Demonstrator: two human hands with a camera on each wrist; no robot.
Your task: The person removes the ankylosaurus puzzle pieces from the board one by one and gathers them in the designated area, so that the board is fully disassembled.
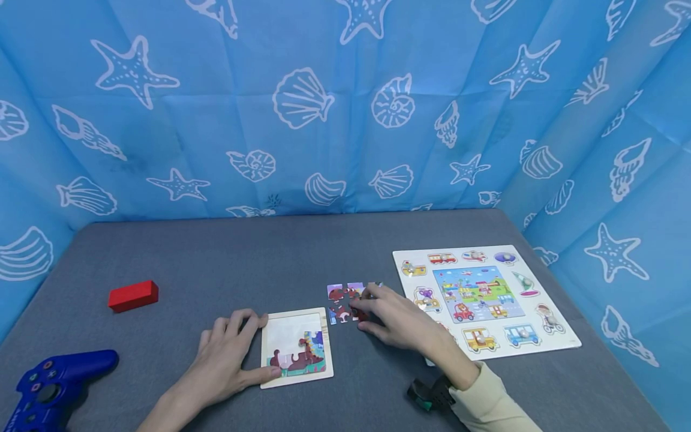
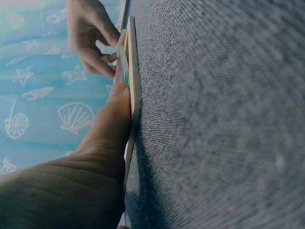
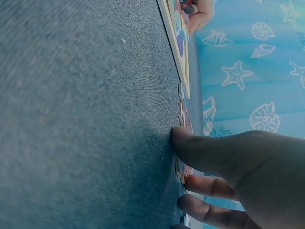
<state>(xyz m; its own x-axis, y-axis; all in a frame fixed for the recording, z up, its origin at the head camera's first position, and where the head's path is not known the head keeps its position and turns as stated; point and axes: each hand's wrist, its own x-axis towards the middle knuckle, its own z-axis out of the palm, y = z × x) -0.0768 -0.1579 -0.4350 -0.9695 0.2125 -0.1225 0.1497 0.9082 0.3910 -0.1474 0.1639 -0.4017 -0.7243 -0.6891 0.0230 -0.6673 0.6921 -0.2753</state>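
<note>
Just below the centre of the head view, your right hand [image 1: 396, 318] is nearly closed, its thumb and fingertips about a small dark red jigsaw piece [image 1: 358, 312]; fingers cover much of it, so you can't be sure whether it is off the cloth. Your left hand [image 1: 232, 351] lies fairly spread, gripping nothing tightly, with a finger by the upper left corner of a square, pale wooden puzzle tray [image 1: 287, 331] and its thumb across the lower left edge. That tray sits low in the middle of the picture, part filled with joined brown, green and blue pieces [image 1: 305, 359] along its bottom and right side.

Pinch the piece by its edges, so its printed face shows, and clear the loose picture pieces [image 1: 335, 294] without dragging them. Lean lightly on the rim with your left thumb; too much weight could tip the tray or spring the pieces beside it.

Thin and flat, the pieces have knobs and notches that should want a straight downward press. Beneath everything, the desk [image 1: 216, 258] wears a grey, ribbed cloth, which ought to slow sliding. At right lies a white, smooth-looking board [image 1: 567, 339] with vehicle shapes; at left, a glossy red block [image 1: 133, 296].
</note>
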